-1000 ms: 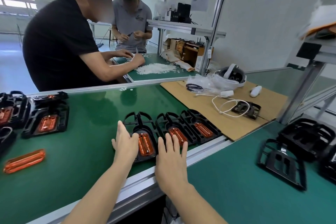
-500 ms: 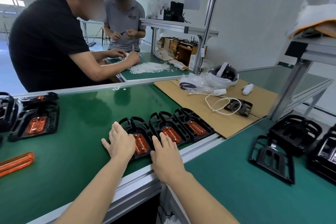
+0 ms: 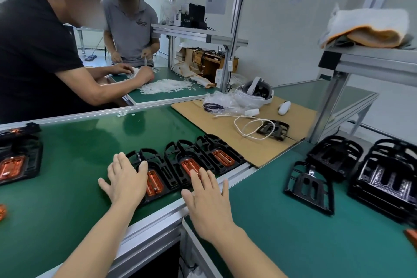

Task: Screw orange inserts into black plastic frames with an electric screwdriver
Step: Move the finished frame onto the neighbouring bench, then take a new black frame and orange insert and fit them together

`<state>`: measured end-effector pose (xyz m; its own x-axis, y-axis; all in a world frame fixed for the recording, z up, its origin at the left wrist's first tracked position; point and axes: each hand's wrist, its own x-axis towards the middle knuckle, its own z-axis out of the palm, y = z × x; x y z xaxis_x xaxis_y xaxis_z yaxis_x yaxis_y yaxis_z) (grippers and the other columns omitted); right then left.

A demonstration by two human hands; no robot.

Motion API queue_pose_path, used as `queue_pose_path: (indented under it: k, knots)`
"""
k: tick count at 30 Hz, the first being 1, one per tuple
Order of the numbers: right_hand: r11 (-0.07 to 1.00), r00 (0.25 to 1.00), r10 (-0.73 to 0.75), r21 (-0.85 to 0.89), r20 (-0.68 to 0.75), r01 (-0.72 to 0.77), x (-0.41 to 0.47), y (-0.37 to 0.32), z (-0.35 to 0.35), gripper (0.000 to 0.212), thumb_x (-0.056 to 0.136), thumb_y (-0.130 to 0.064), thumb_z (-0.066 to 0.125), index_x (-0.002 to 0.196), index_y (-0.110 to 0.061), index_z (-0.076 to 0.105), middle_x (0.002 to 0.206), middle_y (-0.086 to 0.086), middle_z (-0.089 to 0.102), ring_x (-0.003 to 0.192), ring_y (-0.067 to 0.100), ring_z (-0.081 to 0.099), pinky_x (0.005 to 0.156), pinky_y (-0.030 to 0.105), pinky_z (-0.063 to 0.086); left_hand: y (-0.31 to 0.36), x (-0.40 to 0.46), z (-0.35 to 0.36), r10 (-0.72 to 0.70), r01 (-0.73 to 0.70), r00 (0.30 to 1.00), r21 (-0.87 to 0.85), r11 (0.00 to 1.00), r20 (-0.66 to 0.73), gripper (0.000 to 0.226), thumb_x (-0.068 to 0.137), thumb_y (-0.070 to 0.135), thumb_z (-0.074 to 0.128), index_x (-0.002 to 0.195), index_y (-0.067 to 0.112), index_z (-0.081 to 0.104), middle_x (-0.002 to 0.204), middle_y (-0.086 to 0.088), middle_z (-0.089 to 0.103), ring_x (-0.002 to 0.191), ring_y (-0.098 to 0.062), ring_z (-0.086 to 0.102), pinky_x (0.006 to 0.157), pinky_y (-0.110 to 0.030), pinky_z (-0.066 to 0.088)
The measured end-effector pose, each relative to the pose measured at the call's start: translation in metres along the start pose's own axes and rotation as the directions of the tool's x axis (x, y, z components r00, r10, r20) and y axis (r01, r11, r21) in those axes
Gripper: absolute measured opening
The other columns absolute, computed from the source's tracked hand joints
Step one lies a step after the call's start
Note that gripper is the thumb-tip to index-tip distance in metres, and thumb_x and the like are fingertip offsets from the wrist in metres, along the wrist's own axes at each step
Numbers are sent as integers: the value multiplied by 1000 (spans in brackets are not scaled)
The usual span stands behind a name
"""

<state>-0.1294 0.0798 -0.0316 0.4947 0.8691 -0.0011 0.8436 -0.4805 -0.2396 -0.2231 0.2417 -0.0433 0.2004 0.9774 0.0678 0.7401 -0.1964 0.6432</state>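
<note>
Covering most of the view, the green table [image 3: 74, 165] is seen with three black frames [image 3: 187, 160] laid in a row near its front edge, each with an orange insert [image 3: 154, 179] set inside. The left hand [image 3: 126, 178] is laid flat on the nearest frame, fingers straight and spread. The right hand [image 3: 207, 201] is held open by the middle frame, fingers wide, nothing held.

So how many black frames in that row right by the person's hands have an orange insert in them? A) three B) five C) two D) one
A: the row of frames by the left hand and right hand holds three, each with an orange insert showing.
</note>
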Motion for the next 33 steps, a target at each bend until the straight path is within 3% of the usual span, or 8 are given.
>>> queue_pose_path:
  k: [6, 16, 21, 26, 33]
  knots:
    - [986, 985, 167, 18, -41, -167, -37, 42, -8, 57, 104, -45, 10, 154, -25, -8, 162, -2, -11, 148, 16, -14, 115, 49, -16, 34, -41, 4, 235, -236, 972, -62, 970, -19, 64, 99, 37, 36, 152, 12, 10, 161, -2, 4, 147, -18, 3, 116, -47, -3]
    - [865, 844, 501, 150, -193, -479, -89, 123, -36, 58, 103, -47, 13, 154, -27, -7, 162, -7, -11, 148, 12, -12, 116, 49, -13, 108, -132, 56, 524, -471, 831, -261, 842, 190, 64, 100, 37, 34, 152, 18, 2, 160, 4, -3, 147, -11, -2, 119, -35, -3]
    - [793, 763, 607, 228, -224, -564, -108, 157, -40, 57, 104, -46, 14, 154, -27, -4, 162, -7, -6, 148, 12, -9, 116, 50, -9, 149, -171, 93, 584, -494, 743, -322, 808, 326, 62, 101, 37, 32, 152, 20, 1, 160, 3, -5, 147, -12, -4, 119, -35, -4]
    - [761, 737, 649, 193, -191, -620, -108, 178, -32, 57, 104, -46, 14, 154, -24, -2, 163, -3, -4, 149, 15, -7, 116, 53, -7, 188, -190, 125, 593, -525, 681, -277, 804, 429, 60, 101, 39, 28, 152, 24, 3, 161, 3, 0, 147, -15, 0, 117, -43, -3]
    - [757, 732, 649, 85, -205, -648, -100, 191, -27, 60, 102, -50, 10, 155, -23, -5, 163, 2, -5, 149, 18, -8, 115, 56, -8, 205, -194, 154, 565, -572, 695, -134, 809, 445, 61, 100, 48, 23, 152, 27, 1, 161, 1, 3, 147, -19, -2, 114, -52, -6]
